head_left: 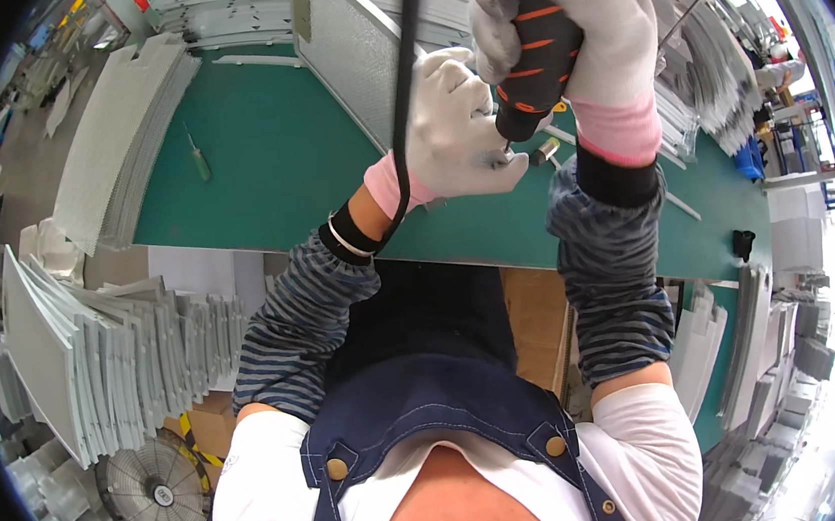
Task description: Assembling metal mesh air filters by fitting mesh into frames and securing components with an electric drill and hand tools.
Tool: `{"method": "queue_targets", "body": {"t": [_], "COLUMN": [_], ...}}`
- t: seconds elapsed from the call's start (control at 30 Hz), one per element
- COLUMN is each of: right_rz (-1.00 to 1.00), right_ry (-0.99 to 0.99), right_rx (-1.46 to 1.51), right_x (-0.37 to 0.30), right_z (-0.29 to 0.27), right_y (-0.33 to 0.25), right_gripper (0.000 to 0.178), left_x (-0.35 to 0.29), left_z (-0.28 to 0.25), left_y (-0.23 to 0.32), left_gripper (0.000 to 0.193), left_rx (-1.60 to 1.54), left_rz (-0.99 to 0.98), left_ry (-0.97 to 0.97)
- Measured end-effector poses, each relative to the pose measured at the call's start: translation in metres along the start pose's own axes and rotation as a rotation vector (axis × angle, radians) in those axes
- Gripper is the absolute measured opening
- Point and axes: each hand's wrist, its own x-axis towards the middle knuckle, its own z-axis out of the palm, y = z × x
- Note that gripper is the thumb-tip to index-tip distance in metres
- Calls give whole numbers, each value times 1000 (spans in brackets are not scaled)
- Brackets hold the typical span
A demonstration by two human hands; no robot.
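Observation:
My right hand (610, 41), in a white glove with a pink cuff, wraps round a black-and-orange electric screwdriver (540, 53) that points down. The driver's tip meets the thumb and fingertips of my gloved left hand (455, 131). Those left fingers are curled together in a pinch, and whatever sits between them is too small to make out. Just left of that hand a framed grey mesh panel (349, 51) stands tilted over the table. A black cord (408, 91) hangs down in front of the panel and past my left wrist.
The green table (259, 175) carries a small screwdriver (196, 156), stacked pale panels (124, 138) at the left, and a small metal cylinder (546, 152) beside the driver. More panels (96, 362) stand in rows below left, near a floor fan (158, 491). A black object (743, 245) lies at the right edge.

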Motion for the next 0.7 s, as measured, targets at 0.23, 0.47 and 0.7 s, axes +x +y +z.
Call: {"method": "queue_targets", "body": {"t": [0.23, 0.47, 0.7], "right_rz": [-90, -97, -100], "right_ry": [-527, -888, -1060], "right_rx": [394, 786, 742], "right_x": [33, 40, 90], "right_z": [-25, 14, -4], "right_y": [49, 60, 65], "right_gripper": [66, 55, 50], "left_x": [7, 3, 13], "left_z": [0, -2, 3], "left_y": [0, -3, 1], "left_gripper": [27, 29, 27], "left_rx": [-131, -66, -140], "left_rz": [-113, 9, 6], "left_ry": [112, 123, 167]}}
